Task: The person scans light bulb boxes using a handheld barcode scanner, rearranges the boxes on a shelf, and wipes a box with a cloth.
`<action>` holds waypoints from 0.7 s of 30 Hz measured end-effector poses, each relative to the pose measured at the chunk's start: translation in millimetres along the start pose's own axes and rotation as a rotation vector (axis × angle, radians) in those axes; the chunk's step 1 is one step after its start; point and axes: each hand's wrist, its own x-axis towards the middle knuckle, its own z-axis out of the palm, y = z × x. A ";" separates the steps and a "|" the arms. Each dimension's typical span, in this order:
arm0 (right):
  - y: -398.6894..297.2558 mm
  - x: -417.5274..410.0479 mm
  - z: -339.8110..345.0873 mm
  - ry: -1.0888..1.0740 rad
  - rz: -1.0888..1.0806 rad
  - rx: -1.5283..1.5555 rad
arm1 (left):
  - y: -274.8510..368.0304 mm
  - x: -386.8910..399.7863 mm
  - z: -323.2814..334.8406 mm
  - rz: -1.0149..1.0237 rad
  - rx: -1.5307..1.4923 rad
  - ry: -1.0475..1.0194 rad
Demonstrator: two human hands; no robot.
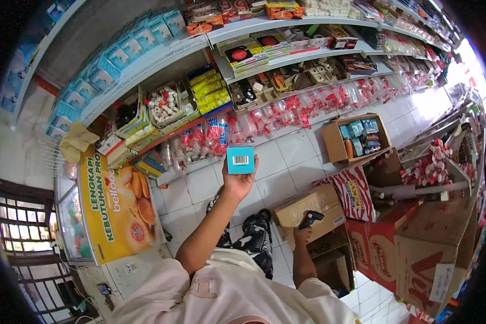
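My left hand [240, 184], arm stretched forward, is closed around a small teal carton [240, 165]. The face of the carton with a printed barcode is turned up toward me. Low on the right, my right hand [303, 235] grips a dark handheld barcode scanner [311, 218] by its handle. The scanner's head points up and to the right, over a closed cardboard box [308, 204], and is apart from the teal carton.
Ahead run shelves with light-blue lamp boxes [117, 56], yellow packs [210, 93] and bagged red-and-clear goods [299, 107]. An open carton [336, 139] of blue boxes stands on the tiled floor [271, 162]. A chest freezer [121, 202] is at left, stacked cartons [425, 251] at right.
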 end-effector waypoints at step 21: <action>-17.0 -49.1 -56.0 0.399 -0.652 0.744 | 6.8 -0.1 34.4 0.059 -0.169 -0.175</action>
